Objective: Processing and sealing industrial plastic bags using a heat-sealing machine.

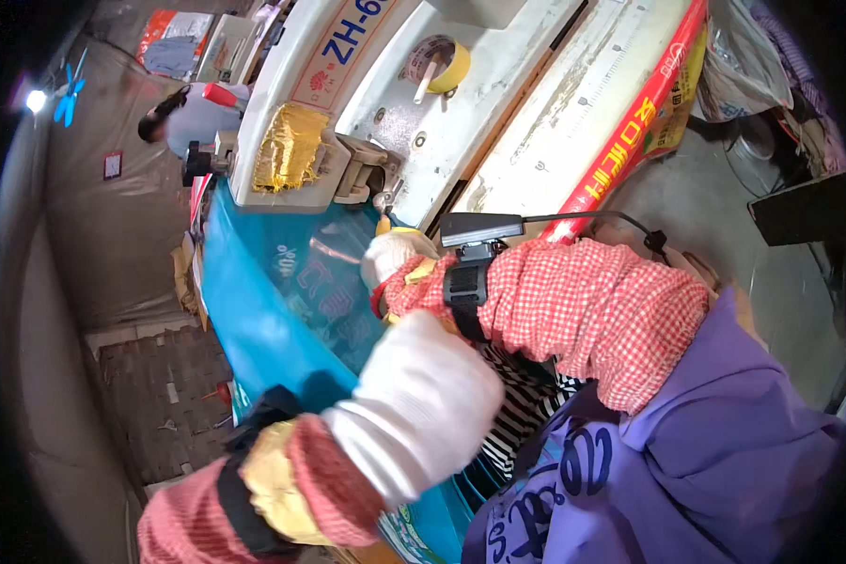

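My left hand (423, 404), in a white knit glove, comes in from the lower left and is smeared by motion. Its fingers are turned away, so I cannot see what they hold, if anything. Beyond it, my right hand (399, 256), also gloved, lies at the edge of the sewing machine (414, 122), beside its presser foot area. The right fingers are mostly hidden, with a bit of yellow showing by them. A blue plastic sheet or bag (282, 291) with printing spreads beneath and left of both hands.
A roll of yellow tape (453, 70) sits on the machine bed. Yellow tape (291, 150) wraps part of the machine head. A striped cloth (526, 404) lies over my lap. A co-worker (197, 117) is at the far left, near a blue fan (69, 94). Clear plastic (743, 66) hangs at the right.
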The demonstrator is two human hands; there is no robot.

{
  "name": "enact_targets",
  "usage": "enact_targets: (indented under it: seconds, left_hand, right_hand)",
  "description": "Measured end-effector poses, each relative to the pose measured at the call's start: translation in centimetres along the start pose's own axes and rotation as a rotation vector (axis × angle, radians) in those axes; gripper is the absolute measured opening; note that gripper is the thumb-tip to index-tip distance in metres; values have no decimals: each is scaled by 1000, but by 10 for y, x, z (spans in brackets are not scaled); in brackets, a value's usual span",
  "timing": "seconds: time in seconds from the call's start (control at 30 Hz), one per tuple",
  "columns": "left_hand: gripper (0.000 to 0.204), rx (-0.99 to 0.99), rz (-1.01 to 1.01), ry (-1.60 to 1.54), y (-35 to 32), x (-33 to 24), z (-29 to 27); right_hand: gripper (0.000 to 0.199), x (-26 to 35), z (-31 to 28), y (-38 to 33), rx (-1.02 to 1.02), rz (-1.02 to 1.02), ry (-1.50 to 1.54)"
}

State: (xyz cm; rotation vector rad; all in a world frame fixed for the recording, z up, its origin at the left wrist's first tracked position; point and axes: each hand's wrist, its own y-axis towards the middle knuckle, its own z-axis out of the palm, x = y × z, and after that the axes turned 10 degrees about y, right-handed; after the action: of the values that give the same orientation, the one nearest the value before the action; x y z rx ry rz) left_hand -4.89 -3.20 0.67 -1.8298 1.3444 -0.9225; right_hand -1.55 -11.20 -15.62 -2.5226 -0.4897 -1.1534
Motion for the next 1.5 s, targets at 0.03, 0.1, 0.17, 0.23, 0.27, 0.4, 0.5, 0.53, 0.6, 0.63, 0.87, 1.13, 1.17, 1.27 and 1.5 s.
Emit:
enact_targets:
  seconds: [0.03,0.1,0.17,0.23,0.27,0.4,0.5,0.53,0.6,0.63,0.87,1.13,1.17,1.27,1.5]
  left_hand:
    - [24,48,20,-50,-7,9,-4]
    - [27,66,35,-204,-33,24,-6]
    - [27,-11,68,-186,-44,23,2]
    - [30,-55,4,-233,-42,10,21]
    - [36,-102,-55,-280,-39,3,26]
    - [45,75,-149,-320,-41,-18,36]
    - [34,-36,-241,-281,-43,-38,40]
    - [33,-102,-279,-245,-38,-47,38]
    - [33,-218,-252,-240,-19,-57,36]
    - [33,-245,-205,-220,-10,-61,33]
    - [34,-191,-69,-288,-23,24,45]
    - [5,-479,87,-256,-73,32,66]
    - [5,-403,108,-284,-61,7,64]
    - [8,-498,-6,-283,-16,-34,59]
    - [9,-632,-372,-228,21,29,111]
  right_hand:
    - [18,-3,-5,-1,38,0,38]
    - [20,8,0,3,146,-41,113]
    - [31,23,6,14,190,99,-168]
    - [36,22,20,12,164,15,-202]
    - [23,20,33,11,-93,38,-233]
    - [50,1,52,28,-102,-41,-209]
    - [25,21,22,9,-64,31,-155]
    - [15,24,14,3,-53,79,-123]
    - [27,-9,68,47,-208,119,-38]
    - [40,-15,79,56,-344,137,38]
    - [22,-22,91,26,-447,131,-182]
    - [13,-8,82,-11,-565,174,-409]
    - [11,-5,71,-14,-606,126,-401]
    - [14,-15,72,2,-837,221,-572]
    - [23,4,-32,1,-101,20,-45]
